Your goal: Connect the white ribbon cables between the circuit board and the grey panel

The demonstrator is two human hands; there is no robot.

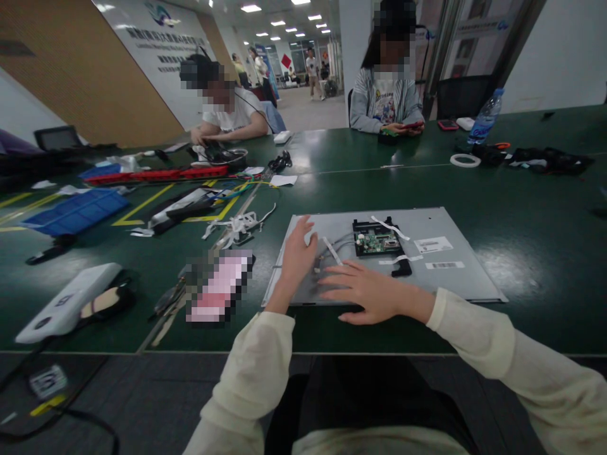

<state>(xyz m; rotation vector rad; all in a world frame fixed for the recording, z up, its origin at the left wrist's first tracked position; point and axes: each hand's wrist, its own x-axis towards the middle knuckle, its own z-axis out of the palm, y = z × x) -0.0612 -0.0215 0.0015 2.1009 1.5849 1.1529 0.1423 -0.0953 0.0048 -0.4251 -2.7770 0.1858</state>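
A flat grey metal panel [455, 240] lies on the green table in front of me. A green circuit board [378, 242] in a black bracket is mounted on it, with strips of white tape and grey cables running left from it. My left hand [300, 253] is over the panel's left side, fingers apart and holding nothing. My right hand [363, 291] lies spread, palm down, over the panel's near edge, close to a white tape strip [332, 250] on the cables. Whether either hand touches the panel is hard to tell.
Left of the panel are a phone [222, 285], crumpled white strips [237, 227], a white device [71, 303] and a blue bin [76, 212]. A tape roll [465, 160] and a water bottle [486, 117] stand at the back right. Two people sit across the table.
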